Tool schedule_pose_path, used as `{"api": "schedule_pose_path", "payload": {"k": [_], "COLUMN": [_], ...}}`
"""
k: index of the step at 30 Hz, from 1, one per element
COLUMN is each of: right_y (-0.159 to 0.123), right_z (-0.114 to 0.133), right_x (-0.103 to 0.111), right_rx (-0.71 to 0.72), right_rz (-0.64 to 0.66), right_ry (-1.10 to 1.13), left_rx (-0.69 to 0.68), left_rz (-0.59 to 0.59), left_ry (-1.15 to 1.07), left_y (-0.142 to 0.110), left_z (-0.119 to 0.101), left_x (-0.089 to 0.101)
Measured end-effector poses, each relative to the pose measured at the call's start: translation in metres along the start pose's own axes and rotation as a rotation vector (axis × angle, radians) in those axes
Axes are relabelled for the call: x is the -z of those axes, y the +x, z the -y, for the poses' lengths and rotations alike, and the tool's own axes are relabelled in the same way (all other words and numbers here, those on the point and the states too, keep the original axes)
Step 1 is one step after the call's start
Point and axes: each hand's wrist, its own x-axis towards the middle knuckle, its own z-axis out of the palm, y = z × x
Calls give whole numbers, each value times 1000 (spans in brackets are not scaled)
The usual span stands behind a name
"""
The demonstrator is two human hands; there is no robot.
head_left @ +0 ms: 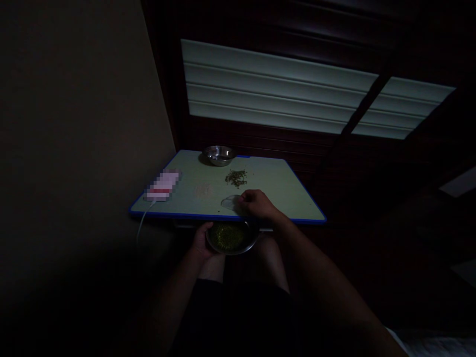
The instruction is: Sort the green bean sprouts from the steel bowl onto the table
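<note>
My left hand (203,239) grips the left rim of a metal bowl (232,251), held over my lap just below the table's front edge. Small green beans (227,235) cover the bottom of that bowl. Above it, my right hand (256,202) is closed on a flat, clear, rounded scraper (231,202), resting at the tabletop near the front edge. Beyond this hand lies a loose pile of small green and brown beans (236,178). A fainter patch of pale bits (203,190) is spread to the left of it.
A second metal bowl (219,155) stands at the back of the pale, blue-edged table (293,193). On the left lies a blurred phone (163,185) with a white cable (142,222) hanging over the edge. A wall rises at left, and dark panels with pale slats (275,87) stand behind.
</note>
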Motion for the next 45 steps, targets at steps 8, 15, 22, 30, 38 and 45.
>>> {"api": "schedule_pose_path", "payload": {"k": [8,15,22,30,38,45], "right_y": [9,6,9,46,53,51], "right_z": [4,2,-5,-52,-61,-57], "right_x": [-7,-4,1,26,27,27], "right_rx": [103,132,158,160,143,-6], "right_rz": [151,227,166,-523,-614,-611], "right_ry": [35,128,135,49,-93,-309], "left_rx": [-27,-28,-44,-24,-1,16], "left_rz": [32,76,44,21,39,56], "left_ry": [-43,-42,-9,25,19,-7], "left_y": [1,0,0,-5,-16,-14], "left_z": [-8,-13,-10,-5,3,5], "left_x": [9,13,11,6,16,14]}}
